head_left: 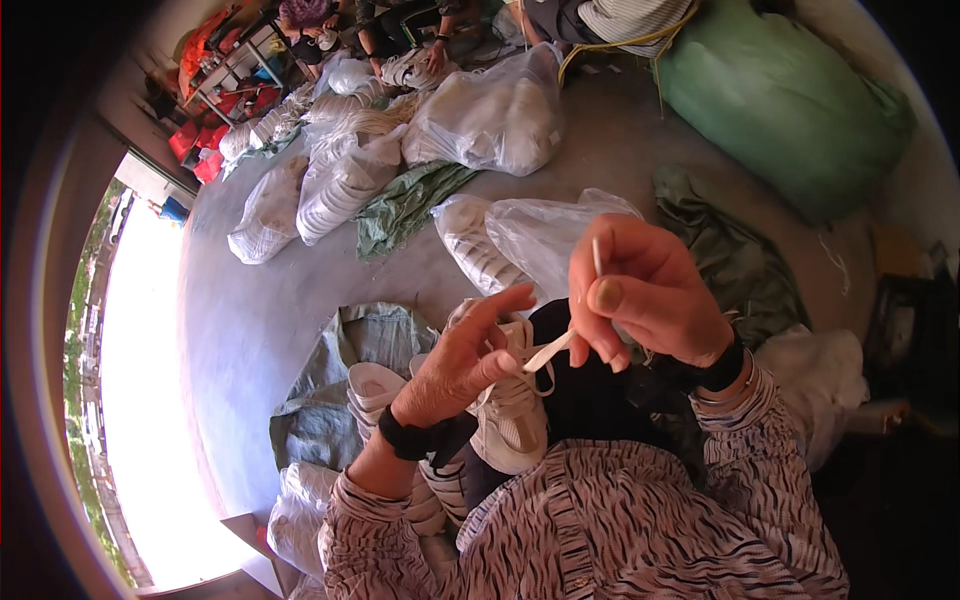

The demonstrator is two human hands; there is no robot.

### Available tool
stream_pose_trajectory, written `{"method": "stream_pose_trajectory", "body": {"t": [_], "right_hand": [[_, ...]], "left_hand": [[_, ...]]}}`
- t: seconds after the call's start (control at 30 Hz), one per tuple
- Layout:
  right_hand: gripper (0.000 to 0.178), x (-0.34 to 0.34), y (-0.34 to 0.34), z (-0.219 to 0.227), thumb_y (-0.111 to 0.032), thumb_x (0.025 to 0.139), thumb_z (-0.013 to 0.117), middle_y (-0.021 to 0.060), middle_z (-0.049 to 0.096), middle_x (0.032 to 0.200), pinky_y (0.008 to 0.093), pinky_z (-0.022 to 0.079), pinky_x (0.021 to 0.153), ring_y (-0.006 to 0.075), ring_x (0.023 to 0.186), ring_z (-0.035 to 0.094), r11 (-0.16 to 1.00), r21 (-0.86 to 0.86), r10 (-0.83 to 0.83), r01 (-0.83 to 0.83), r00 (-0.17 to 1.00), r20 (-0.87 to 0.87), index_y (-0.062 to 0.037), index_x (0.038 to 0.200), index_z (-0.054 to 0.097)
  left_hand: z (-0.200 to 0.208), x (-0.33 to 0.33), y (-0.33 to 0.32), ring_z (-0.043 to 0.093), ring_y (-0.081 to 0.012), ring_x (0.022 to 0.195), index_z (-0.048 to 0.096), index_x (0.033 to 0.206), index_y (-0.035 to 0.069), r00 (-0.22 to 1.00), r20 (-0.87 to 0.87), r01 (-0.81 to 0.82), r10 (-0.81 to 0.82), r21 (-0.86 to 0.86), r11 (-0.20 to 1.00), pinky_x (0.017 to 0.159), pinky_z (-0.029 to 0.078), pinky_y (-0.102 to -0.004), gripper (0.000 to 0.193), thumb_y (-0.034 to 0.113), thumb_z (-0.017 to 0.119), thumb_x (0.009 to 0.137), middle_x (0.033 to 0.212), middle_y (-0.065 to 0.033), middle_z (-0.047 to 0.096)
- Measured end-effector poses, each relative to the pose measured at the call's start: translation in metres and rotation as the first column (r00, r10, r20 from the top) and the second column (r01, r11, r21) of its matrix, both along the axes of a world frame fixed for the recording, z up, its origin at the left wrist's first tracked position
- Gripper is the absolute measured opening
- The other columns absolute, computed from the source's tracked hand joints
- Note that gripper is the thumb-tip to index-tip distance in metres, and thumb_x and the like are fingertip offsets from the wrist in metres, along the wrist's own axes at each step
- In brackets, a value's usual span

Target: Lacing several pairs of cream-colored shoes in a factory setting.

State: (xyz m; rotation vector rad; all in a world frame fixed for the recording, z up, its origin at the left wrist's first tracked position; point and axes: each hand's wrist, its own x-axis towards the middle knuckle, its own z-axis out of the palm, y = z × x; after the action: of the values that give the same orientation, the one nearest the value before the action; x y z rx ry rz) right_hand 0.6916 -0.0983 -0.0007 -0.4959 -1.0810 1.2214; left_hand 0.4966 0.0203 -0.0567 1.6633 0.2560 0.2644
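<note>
My right hand [655, 290] is closed, thumb against curled fingers, on a white lace [550, 351], its thin end poking up past my thumb. My left hand [455, 370] is half open, forefinger spread from the thumb; the lace runs to that thumb's tip, but I cannot tell whether I pinch it there. The pale shoe [510, 435] sits just beside my left hand, toward my body. A hard tug could slide the lace out of my right pinch or tip the shoe, since neither palm braces it. If my 2 hands turn against each other, the lace could twist. My left fingers cover part of the shoe's laced front, and my right palm's inside is hidden.
</note>
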Motion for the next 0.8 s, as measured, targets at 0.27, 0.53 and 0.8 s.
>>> {"method": "stream_pose_trajectory", "body": {"t": [0.27,0.53,0.8], "right_hand": [[0.017,0.006,-0.008,-0.007,-0.015,0.091,0.055,0.0039,0.049,0.061,0.0277,0.047,0.047,0.0091,0.043,0.046,0.984,-0.161,-0.062,0.08,0.991,0.115,-0.0032,0.084,0.045],[0.009,0.004,-0.01,-0.002,-0.009,0.09,0.055,0.0041,0.056,0.07,0.018,0.038,0.044,0.0047,0.048,0.046,0.979,-0.053,-0.186,0.195,0.972,0.145,-0.0013,0.087,0.052],[0.009,0.052,-0.024,-0.056,-0.007,0.087,0.058,0.0028,0.062,0.07,0.0178,0.038,0.049,0.0044,0.055,0.053,0.772,-0.147,-0.433,0.618,0.681,0.591,-0.0001,0.092,0.058]], "left_hand": [[0.009,-0.012,0.0,0.054,-0.0125,0.095,0.057,0.111,0.002,0.998,-0.057,-0.027,0.013,-0.261,0.965,0.082,0.046,-0.026,0.026,0.02,0.052,0.093,0.097,-0.0062,0.057],[0.007,-0.024,-0.015,0.056,-0.0105,0.086,0.06,0.099,-0.002,0.951,-0.041,-0.272,0.305,0.356,0.894,0.074,0.046,-0.0219,0.017,0.01,0.052,0.091,0.096,-0.0054,0.057],[-0.027,-0.053,-0.004,0.057,-0.0092,0.076,0.059,0.096,0.002,0.74,-0.009,-0.621,0.673,-0.396,0.677,0.067,0.051,-0.0242,0.022,0.022,0.048,0.096,0.089,-0.004,0.062]]}}
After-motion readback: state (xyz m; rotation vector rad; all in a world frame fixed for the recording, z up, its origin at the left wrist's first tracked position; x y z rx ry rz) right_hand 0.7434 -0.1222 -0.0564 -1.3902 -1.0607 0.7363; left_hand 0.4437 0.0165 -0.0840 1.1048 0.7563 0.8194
